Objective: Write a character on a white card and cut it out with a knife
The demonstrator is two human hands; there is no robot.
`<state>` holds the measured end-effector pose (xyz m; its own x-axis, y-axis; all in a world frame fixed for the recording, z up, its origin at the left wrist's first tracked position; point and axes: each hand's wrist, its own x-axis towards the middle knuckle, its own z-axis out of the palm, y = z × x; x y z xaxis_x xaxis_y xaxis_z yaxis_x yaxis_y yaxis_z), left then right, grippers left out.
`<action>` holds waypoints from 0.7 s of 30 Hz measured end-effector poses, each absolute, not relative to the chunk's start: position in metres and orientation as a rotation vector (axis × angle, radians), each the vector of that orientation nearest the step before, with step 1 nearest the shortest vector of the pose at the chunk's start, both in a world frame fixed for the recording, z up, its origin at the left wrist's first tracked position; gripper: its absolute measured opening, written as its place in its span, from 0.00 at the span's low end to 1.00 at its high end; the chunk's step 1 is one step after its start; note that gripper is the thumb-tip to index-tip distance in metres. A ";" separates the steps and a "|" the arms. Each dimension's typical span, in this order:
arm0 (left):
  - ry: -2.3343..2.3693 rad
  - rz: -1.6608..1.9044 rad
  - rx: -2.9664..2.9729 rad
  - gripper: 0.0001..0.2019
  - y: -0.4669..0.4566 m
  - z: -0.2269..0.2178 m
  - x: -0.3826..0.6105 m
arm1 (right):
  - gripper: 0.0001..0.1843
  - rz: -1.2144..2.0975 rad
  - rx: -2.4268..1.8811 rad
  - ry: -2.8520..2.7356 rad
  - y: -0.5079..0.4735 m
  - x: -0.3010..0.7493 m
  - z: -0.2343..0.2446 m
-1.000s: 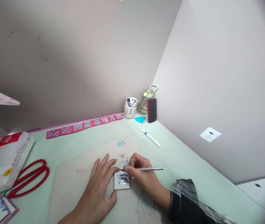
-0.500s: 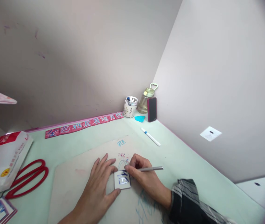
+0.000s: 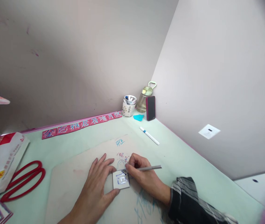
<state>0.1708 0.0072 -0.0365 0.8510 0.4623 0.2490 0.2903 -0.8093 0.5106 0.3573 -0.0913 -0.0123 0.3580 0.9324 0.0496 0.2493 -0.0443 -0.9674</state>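
While the small white card (image 3: 120,179) lies flat on the beige board (image 3: 64,186), the left hand (image 3: 97,186) has it held at the corner, thumb and forefinger on opposite edges, the other fingers spread. And that thumb has slid further along the lower edge since a second ago, the forefinger drawn back to the top left corner! The right hand (image 3: 140,169) has its fingers closed round a silver pen-shaped tool (image 3: 150,168), tip at the card's upper edge, now clear of the left forefinger.

Now the count. One card under the hands, bearing blue-purple strokes, perhaps 白 in part, though glare makes it hard to tell. One 雅 in blue near the board's top, pink specks below it. Out on the worktop (image 3: 174,155), one white marker (image 3: 149,136) with a blue band, one blue scrap (image 3: 138,117), one phone (image 3: 150,108) upright, one bottle (image 3: 142,102), one jar of pens (image 3: 128,106) with dark characters down its label. Along the back, eight pink tiles (image 3: 85,123) in a row, 雅, 居 and 月 readable among them. Far left: one pair of red-handled scissors (image 3: 25,179) and one white packet (image 3: 6,165), red panel, two yellow roundels, nudged nearer the view's edge.
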 end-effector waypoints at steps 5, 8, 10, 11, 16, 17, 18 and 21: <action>0.545 0.523 2.550 0.13 0.008 -0.037 0.171 | 0.14 0.778 -1.563 -1.116 -0.090 0.356 -0.013; 0.542 0.543 2.540 0.13 0.008 -0.037 0.171 | 0.14 0.760 -1.580 -1.145 -0.091 0.356 -0.014; 0.549 0.554 2.534 0.13 0.008 -0.037 0.171 | 0.14 0.749 -1.587 -1.151 -0.091 0.355 -0.014; 0.552 0.558 2.531 0.13 0.008 -0.037 0.171 | 0.14 0.744 -1.588 -1.150 -0.091 0.355 -0.014; 0.555 0.557 2.525 0.13 0.007 -0.038 0.170 | 0.13 0.726 -1.607 -1.176 -0.092 0.355 -0.013; 0.555 0.559 2.526 0.13 0.007 -0.038 0.170 | 0.13 0.717 -1.616 -1.190 -0.092 0.354 -0.012; 0.556 0.561 2.527 0.13 0.007 -0.038 0.170 | 0.13 0.707 -1.629 -1.205 -0.092 0.354 -0.012; 0.563 0.568 2.522 0.14 0.007 -0.039 0.170 | 0.12 0.701 -1.675 -1.243 -0.092 0.353 -0.010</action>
<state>0.1704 0.0074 -0.0389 0.8285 0.4830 0.2833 0.2790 -0.7947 0.5391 0.3528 -0.0921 -0.0095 0.3316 0.9407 0.0712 0.4261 -0.0820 -0.9010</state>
